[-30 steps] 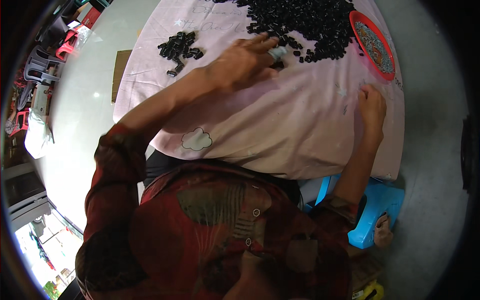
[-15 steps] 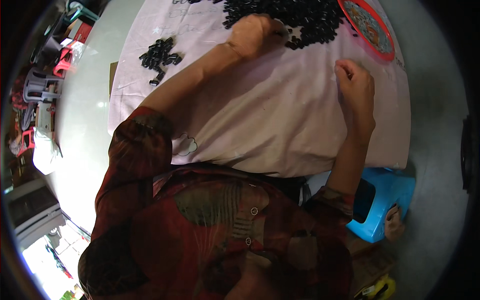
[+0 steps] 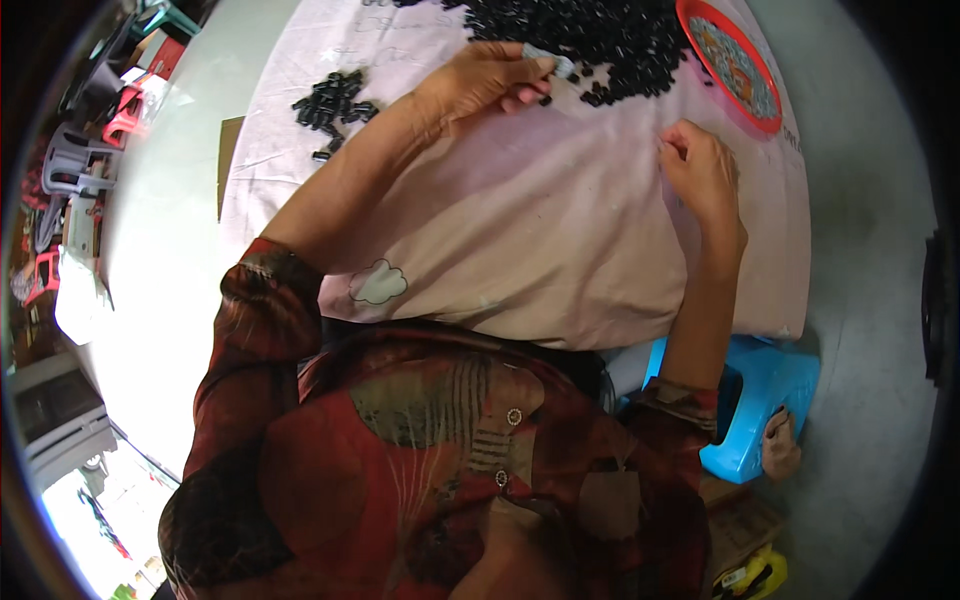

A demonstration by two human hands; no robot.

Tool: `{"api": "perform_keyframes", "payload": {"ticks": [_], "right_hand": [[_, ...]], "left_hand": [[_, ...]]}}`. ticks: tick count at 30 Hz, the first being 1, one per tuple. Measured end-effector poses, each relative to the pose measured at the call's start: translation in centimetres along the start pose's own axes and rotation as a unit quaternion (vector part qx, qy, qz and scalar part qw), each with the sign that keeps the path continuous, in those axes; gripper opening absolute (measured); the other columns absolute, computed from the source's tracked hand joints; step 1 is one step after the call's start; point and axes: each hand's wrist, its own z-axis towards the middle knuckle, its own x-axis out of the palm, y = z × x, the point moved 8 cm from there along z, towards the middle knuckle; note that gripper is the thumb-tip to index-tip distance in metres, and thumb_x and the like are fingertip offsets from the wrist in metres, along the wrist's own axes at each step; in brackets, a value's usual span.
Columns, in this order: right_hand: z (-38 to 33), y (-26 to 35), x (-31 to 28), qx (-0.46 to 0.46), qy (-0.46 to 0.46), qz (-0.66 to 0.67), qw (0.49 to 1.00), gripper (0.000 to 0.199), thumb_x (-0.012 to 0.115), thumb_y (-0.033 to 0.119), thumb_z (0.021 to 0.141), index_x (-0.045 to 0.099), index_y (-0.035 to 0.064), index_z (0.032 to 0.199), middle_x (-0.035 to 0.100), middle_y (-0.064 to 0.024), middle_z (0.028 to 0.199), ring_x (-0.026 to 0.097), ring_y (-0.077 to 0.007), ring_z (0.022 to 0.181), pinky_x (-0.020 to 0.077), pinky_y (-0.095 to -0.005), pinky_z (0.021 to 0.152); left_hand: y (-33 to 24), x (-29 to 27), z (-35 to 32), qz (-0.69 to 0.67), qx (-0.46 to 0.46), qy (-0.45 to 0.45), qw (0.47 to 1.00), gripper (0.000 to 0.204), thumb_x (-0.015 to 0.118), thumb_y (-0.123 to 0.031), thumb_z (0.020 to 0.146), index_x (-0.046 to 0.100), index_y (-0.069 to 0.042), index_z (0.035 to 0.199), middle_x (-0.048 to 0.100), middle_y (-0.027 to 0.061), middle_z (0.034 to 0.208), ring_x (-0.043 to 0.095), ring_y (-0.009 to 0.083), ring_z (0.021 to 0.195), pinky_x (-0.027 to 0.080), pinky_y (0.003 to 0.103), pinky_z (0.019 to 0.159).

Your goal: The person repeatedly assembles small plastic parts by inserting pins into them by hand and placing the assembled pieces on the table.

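My left hand [image 3: 485, 82] is closed in a pinch at the near edge of a large heap of small black tube-like pieces [image 3: 600, 45]. At its fingertips shows a pale grey bit [image 3: 548, 62]; whether I wear it as a finger wrap or hold it, I cannot tell. A black piece lies just under these fingers. My right hand [image 3: 702, 165] hovers over or rests on the pink cloth [image 3: 540, 230], its thumb and forefinger curled together, and what they may hold is hidden. Left of my left forearm sits a smaller pile of black pieces [image 3: 332, 102].
A red-rimmed round tray [image 3: 772, 124] with small grey bits and some orange-brown ones stands at the far right of the cloth-covered table. By my right elbow is a blue plastic stool [image 3: 745, 455]. Plastic chairs [image 3: 75, 165] line the left side of the room.
My left hand has drawn back slightly leftward from the heap and turned, showing its fingers and the pale grey bit. My right hand has barely moved.
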Motion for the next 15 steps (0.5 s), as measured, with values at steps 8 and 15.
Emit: {"api": "perform_keyframes", "payload": {"ticks": [8,15], "right_hand": [[1.3,-3.6,-1.4,0.131,-0.012,-0.173,0.976,0.017,0.064,0.018,0.084,0.067,0.0037,0.094,0.07,-0.0167,0.086,0.069,-0.0324,0.084,0.0519,-0.0416,0.076],[0.6,0.7,-0.8,0.077,-0.135,0.266,0.952,0.017,0.066,0.016,0.092,0.07,0.004,0.103,0.068,0.0007,0.09,0.06,-0.0081,0.081,0.0455,-0.0249,0.065]], "left_hand": [[1.2,1.1,-2.1,-0.177,-0.076,0.021,0.981,0.016,0.064,-0.021,0.099,0.06,-0.005,0.097,0.07,0.0063,0.092,0.062,0.0069,0.067,0.047,0.019,0.054],[1.1,1.1,-2.5,-0.225,-0.053,0.016,0.973,0.016,0.065,-0.021,0.098,0.061,-0.006,0.095,0.071,0.0052,0.092,0.06,0.0059,0.067,0.045,0.019,0.054]]}}
